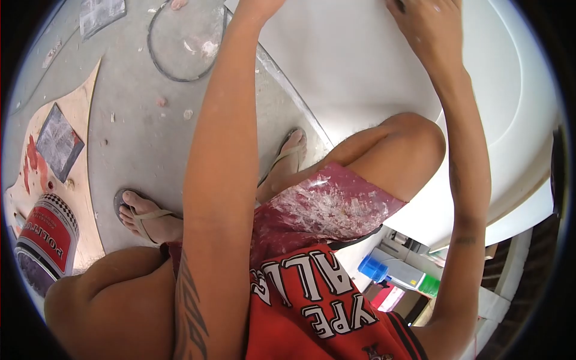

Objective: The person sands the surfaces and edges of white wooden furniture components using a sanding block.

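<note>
My left hand (261, 6) reaches to the top edge of the view over a large smooth white panel (342, 72). Only its wrist end shows; the fingers are cut off by the frame. Farther right, my right hand (429, 21) is at the top of the same white piece, back of the hand up. Its visible fingers are bent inward around a small dark patch I cannot identify, and the fingertips are out of view. The white piece continues into a curved, rimmed part (510, 120) on the right, beside my right forearm.
On the grey floor (138, 132) lie a thin dark hoop (151, 45) and scattered debris. A plywood piece (81, 126) at left bears red smears and a dusty dark square sheet (53, 141). Near my left knee stands a red-labelled can (57, 234). A blue bottle (373, 268) appears behind.
</note>
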The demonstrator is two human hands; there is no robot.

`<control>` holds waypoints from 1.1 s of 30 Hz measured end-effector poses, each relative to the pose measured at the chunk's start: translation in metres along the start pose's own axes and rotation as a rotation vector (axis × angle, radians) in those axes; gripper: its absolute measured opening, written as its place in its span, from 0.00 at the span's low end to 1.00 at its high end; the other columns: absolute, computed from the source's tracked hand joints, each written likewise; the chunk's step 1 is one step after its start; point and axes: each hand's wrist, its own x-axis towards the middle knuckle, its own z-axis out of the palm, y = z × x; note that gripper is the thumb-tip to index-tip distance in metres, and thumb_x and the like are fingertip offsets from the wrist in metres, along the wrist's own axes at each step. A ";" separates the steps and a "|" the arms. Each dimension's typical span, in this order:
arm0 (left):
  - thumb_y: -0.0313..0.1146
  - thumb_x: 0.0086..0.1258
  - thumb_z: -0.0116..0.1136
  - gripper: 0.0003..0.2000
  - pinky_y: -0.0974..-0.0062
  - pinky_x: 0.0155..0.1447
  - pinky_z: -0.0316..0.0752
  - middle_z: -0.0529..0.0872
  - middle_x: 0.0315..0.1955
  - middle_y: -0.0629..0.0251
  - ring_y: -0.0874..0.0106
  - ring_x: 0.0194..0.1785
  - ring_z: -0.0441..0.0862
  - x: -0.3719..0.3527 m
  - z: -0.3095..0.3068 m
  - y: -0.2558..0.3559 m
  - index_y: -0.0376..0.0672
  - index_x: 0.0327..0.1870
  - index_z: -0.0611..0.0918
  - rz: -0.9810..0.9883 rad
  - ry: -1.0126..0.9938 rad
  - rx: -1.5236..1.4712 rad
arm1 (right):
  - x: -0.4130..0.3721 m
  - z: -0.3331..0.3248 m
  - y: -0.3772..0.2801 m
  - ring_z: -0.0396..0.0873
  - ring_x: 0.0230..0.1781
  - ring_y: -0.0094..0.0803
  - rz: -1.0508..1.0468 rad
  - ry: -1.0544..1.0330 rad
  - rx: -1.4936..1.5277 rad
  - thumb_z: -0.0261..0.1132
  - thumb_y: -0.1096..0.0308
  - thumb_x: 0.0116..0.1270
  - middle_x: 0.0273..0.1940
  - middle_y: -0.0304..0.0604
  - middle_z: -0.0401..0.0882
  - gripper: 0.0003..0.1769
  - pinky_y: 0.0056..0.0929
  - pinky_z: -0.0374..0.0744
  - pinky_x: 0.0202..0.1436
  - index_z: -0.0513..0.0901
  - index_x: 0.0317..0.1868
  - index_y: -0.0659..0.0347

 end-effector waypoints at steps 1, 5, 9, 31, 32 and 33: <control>0.27 0.65 0.56 0.29 0.61 0.79 0.62 0.77 0.67 0.40 0.49 0.75 0.70 -0.001 0.000 -0.001 0.34 0.71 0.74 -0.004 -0.005 0.003 | 0.008 0.009 -0.003 0.75 0.44 0.36 0.004 -0.003 0.006 0.72 0.66 0.63 0.36 0.38 0.81 0.05 0.39 0.70 0.53 0.85 0.35 0.56; 0.28 0.65 0.56 0.29 0.61 0.79 0.62 0.77 0.67 0.39 0.49 0.75 0.70 -0.003 -0.001 -0.015 0.34 0.71 0.74 -0.057 0.013 0.064 | 0.015 0.017 -0.011 0.75 0.44 0.37 -0.057 0.020 0.034 0.72 0.66 0.63 0.36 0.38 0.81 0.05 0.40 0.70 0.54 0.86 0.35 0.55; 0.32 0.69 0.58 0.28 0.61 0.78 0.63 0.77 0.67 0.40 0.50 0.75 0.71 0.006 -0.001 -0.018 0.34 0.71 0.74 0.061 0.031 0.065 | -0.024 -0.024 0.005 0.75 0.42 0.31 0.085 -0.041 -0.066 0.75 0.63 0.62 0.36 0.33 0.81 0.06 0.37 0.67 0.52 0.87 0.38 0.50; 0.48 0.47 0.87 0.57 0.54 0.76 0.64 0.73 0.66 0.37 0.44 0.72 0.70 0.017 0.013 0.094 0.33 0.77 0.64 0.043 -0.053 0.221 | -0.088 -0.035 -0.024 0.84 0.41 0.48 0.149 -0.299 1.173 0.70 0.75 0.64 0.41 0.47 0.85 0.11 0.40 0.82 0.46 0.85 0.47 0.62; 0.45 0.53 0.83 0.50 0.56 0.75 0.66 0.75 0.65 0.38 0.46 0.71 0.72 0.018 0.011 0.095 0.33 0.75 0.66 0.054 -0.056 0.265 | -0.090 -0.034 -0.027 0.84 0.40 0.47 0.064 -0.266 1.184 0.70 0.75 0.64 0.40 0.47 0.85 0.10 0.39 0.82 0.44 0.85 0.47 0.63; 0.43 0.59 0.80 0.43 0.57 0.74 0.68 0.78 0.64 0.40 0.48 0.70 0.75 0.019 0.008 0.096 0.33 0.73 0.69 0.066 -0.059 0.308 | -0.092 -0.036 -0.027 0.84 0.41 0.48 0.050 -0.340 1.199 0.70 0.75 0.63 0.41 0.47 0.85 0.14 0.41 0.82 0.44 0.85 0.50 0.62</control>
